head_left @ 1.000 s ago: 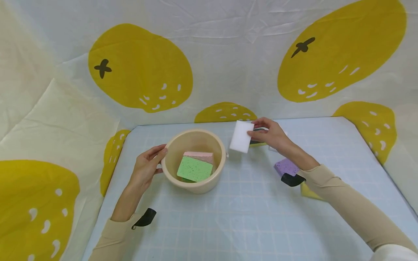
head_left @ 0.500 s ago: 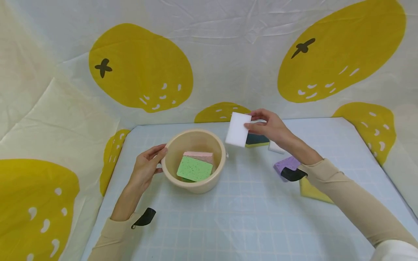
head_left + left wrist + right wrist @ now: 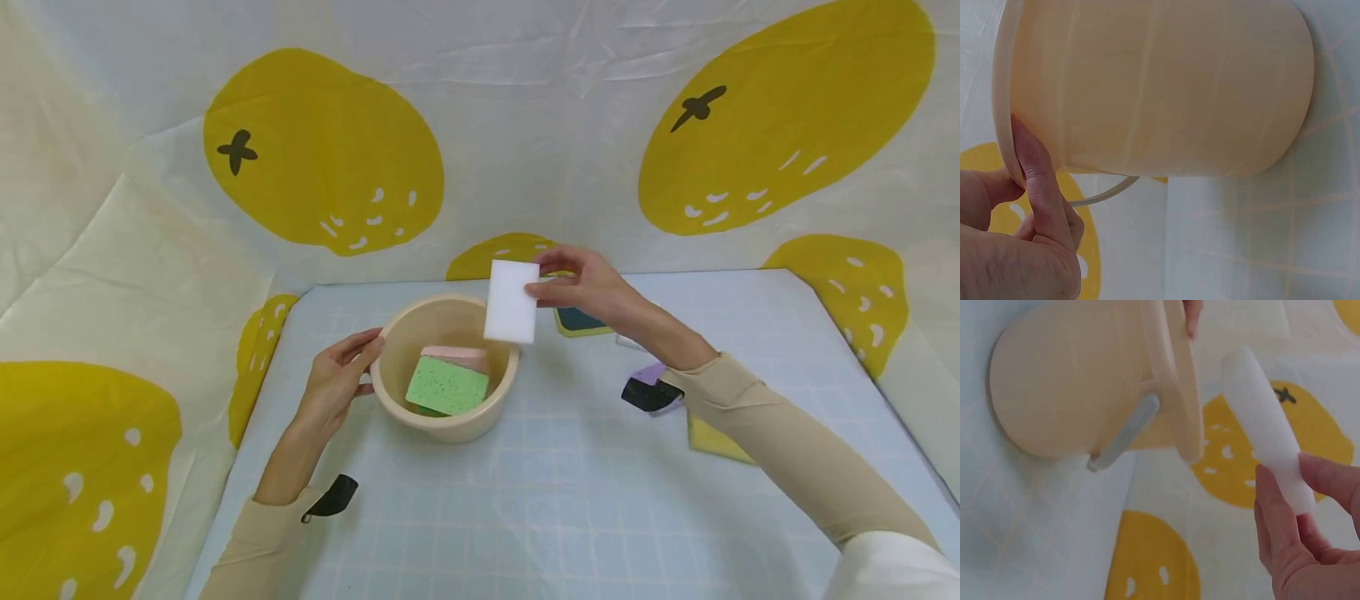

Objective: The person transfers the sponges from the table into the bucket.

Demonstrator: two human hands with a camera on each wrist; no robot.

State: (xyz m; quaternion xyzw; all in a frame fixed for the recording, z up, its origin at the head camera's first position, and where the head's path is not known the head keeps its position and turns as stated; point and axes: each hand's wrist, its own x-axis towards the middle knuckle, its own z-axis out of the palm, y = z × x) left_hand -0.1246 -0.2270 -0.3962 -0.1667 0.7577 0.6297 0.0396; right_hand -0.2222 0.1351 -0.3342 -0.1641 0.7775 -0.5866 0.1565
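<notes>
A beige bucket stands on the table, and inside it lie a green sponge and a pink sponge. My left hand pinches the bucket's rim at its left side; in the left wrist view the thumb and fingers sit on either side of that rim. With thumb and fingertips, my right hand holds a white sponge by its right edge, above the bucket's right rim. The right wrist view shows the white sponge side-on, raised higher than the rim.
Behind and under the right arm lie a dark sponge with a yellow edge, a white piece, a purple sponge and a yellow sponge or cloth. The bucket's grey handle hangs at its side. A patterned curtain rises behind the table.
My right hand has lifted the white sponge slightly and carried it left, from beside the bucket to over its right rim. My left hand stays on the rim.
</notes>
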